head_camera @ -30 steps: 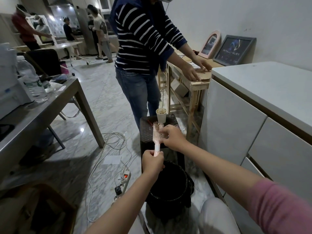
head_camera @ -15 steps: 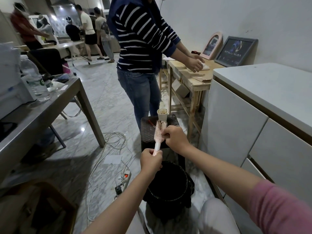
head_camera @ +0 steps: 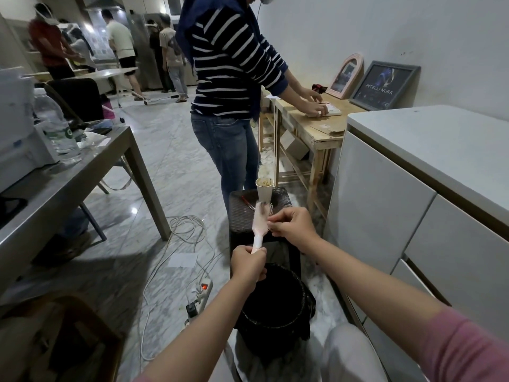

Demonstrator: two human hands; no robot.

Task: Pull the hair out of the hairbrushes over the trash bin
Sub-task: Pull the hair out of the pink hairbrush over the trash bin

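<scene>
Holding one brush (head_camera: 260,220) upright above the bin (head_camera: 271,307), the left hand (head_camera: 248,264) grips its handle while the right hand (head_camera: 292,227), just right of the head, pinches at the bristles with curled fingers (head_camera: 272,224). The brush's long axis runs up and away from the bin, bristles toward the right hand, the nearer one for pulling. Counted: one brush, one bin, two hands; any hair is too blurred to tell.
</scene>
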